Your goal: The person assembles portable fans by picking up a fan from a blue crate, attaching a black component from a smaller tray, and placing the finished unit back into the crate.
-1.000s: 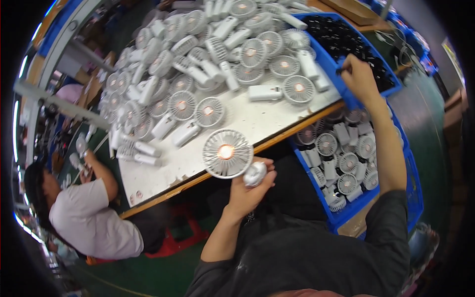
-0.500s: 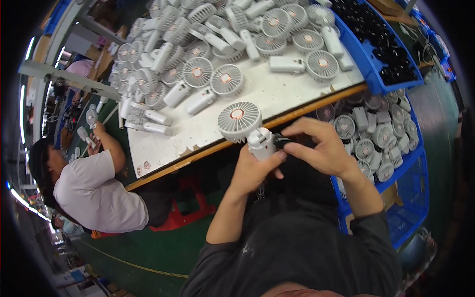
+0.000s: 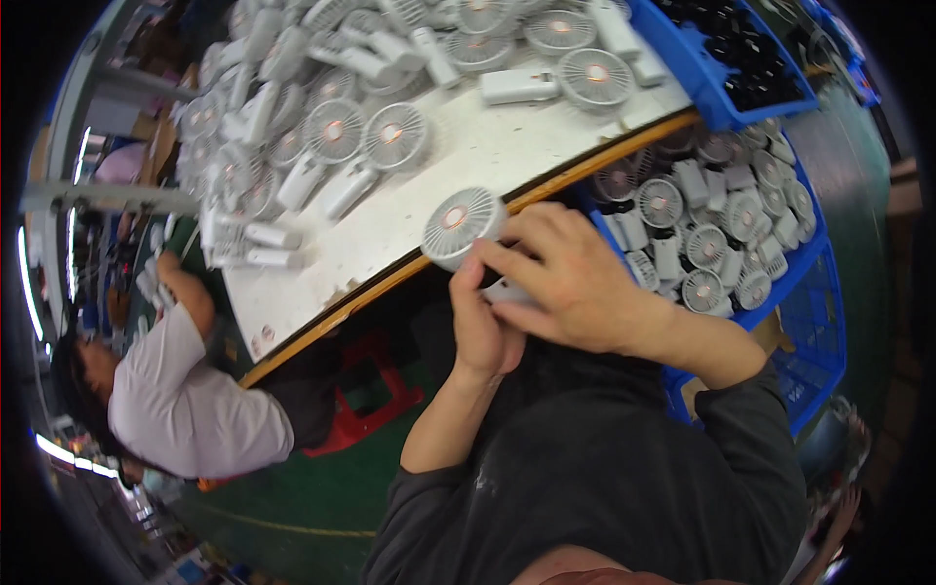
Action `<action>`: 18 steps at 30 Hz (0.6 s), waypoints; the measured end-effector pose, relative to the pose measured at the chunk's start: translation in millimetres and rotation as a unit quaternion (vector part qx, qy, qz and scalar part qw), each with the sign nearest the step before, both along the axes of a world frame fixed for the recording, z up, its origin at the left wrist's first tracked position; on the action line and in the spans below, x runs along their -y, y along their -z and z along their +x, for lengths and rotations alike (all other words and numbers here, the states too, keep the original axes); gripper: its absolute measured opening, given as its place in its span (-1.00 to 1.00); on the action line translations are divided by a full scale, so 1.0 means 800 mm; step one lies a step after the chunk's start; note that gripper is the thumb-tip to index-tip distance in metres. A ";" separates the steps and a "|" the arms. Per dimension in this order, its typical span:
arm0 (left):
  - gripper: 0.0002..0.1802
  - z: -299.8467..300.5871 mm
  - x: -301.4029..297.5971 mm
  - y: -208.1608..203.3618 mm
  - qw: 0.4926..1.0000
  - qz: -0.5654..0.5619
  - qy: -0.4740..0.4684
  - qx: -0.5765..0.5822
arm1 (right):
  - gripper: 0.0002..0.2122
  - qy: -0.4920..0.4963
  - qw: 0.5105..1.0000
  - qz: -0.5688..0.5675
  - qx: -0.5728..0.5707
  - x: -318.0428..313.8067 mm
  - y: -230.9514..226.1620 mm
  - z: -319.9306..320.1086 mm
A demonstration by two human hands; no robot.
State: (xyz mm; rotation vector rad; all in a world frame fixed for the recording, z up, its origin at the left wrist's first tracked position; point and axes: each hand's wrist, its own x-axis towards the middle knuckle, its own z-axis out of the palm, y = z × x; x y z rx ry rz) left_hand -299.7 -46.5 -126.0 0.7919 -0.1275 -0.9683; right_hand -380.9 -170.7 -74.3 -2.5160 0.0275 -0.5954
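Observation:
In front of my body, at the table's front edge, is a white handheld fan (image 3: 462,222) with an orange ring at the centre of its grille. My left hand (image 3: 480,330) is closed round its handle from below. My right hand (image 3: 570,278) reaches across from the right, its fingers gripping the handle just under the fan head. Most of the handle is hidden behind my fingers. The small black piece is out of sight now. Many similar white fans lie heaped on the white table (image 3: 409,210), two of them (image 3: 336,132) (image 3: 395,135) nearest the held one.
A blue tray of small black parts (image 3: 717,68) sits at the table's right corner. Below it, a blue crate (image 3: 824,219) holds more white fans. To the left a co-worker (image 3: 200,390) in a light shirt sits near a red stool (image 3: 366,400).
My right hand has moved from holding the black piece beside the handle to covering the handle. The black piece has gone from sight. The whole view has shifted slightly.

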 end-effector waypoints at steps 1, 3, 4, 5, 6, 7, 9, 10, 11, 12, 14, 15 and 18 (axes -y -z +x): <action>-0.46 -0.006 0.002 0.003 0.999 0.016 -0.028 -0.040 | -0.44 0.013 1.000 0.008 0.004 -0.007 0.014 -0.004; -0.43 -0.004 -0.013 0.010 0.990 0.105 0.021 0.095 | -0.43 0.078 0.994 -0.013 0.076 -0.028 0.039 -0.005; -0.38 -0.012 -0.005 -0.010 0.966 0.118 0.027 0.228 | -0.42 0.095 0.985 0.069 0.126 -0.032 0.050 -0.007; -0.30 -0.010 -0.013 -0.016 0.913 0.149 0.103 0.366 | -0.44 0.059 0.984 0.145 0.087 -0.027 0.053 -0.020; -0.18 -0.001 -0.015 -0.022 0.833 0.171 0.164 0.499 | -0.46 0.049 0.971 0.227 0.045 -0.036 0.072 -0.032; -0.06 0.006 -0.001 -0.037 0.762 0.144 0.141 0.616 | -0.51 0.007 0.874 0.486 -0.015 -0.028 0.070 -0.048; 0.05 -0.002 0.017 -0.037 0.704 0.142 0.164 0.676 | -0.61 -0.021 0.675 0.738 0.004 -0.021 0.073 -0.081; 0.00 -0.014 0.013 -0.020 0.815 0.132 0.174 0.537 | -0.59 0.031 0.700 0.711 0.058 -0.024 0.074 -0.081; -0.13 -0.021 0.006 -0.011 0.892 0.121 0.227 0.371 | -0.57 0.083 0.720 0.680 0.111 -0.026 0.074 -0.081; -0.19 -0.036 0.004 -0.003 0.926 0.110 0.235 0.273 | -0.58 0.097 0.759 0.634 0.115 -0.023 0.089 -0.082; -0.27 -0.063 -0.001 0.025 0.943 0.132 0.217 0.213 | -0.57 0.080 0.729 0.672 0.105 -0.013 0.087 -0.094; -0.31 -0.072 0.003 0.031 0.955 0.106 0.194 0.196 | -0.57 0.063 0.686 0.719 0.095 -0.004 0.090 -0.104; -0.50 -0.046 -0.006 0.014 0.889 0.175 0.300 0.299 | -0.65 0.086 0.686 0.713 0.115 0.023 0.109 -0.157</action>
